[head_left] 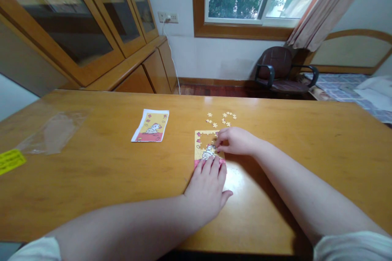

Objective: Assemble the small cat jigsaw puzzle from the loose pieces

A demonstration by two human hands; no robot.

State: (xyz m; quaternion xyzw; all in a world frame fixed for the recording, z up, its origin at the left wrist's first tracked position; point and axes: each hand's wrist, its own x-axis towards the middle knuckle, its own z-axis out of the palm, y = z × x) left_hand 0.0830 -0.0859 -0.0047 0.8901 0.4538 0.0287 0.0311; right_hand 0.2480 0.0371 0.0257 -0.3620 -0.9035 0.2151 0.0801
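Note:
A partly filled jigsaw puzzle (199, 154) with a white animal on yellow and pink lies on the table, a gap showing in its upper middle. My left hand (208, 185) rests flat over its lower edge, fingers stretched out and thumb apart. At the puzzle's right side, my right hand (232, 140) has its fingers bent down toward the surface near the gap. Whatever is between those fingertips is too small to make out. Several loose yellow puzzle pieces (227, 119) are scattered just beyond the puzzle. A printed reference picture (152, 127) of the same design lies to the left.
A clear plastic bag (56, 132) and a yellow label (11, 161) lie on the wooden table (116, 171) at the left. Behind stand a glass-doored cabinet (122, 47), an office chair (277, 67) and a bed (343, 83).

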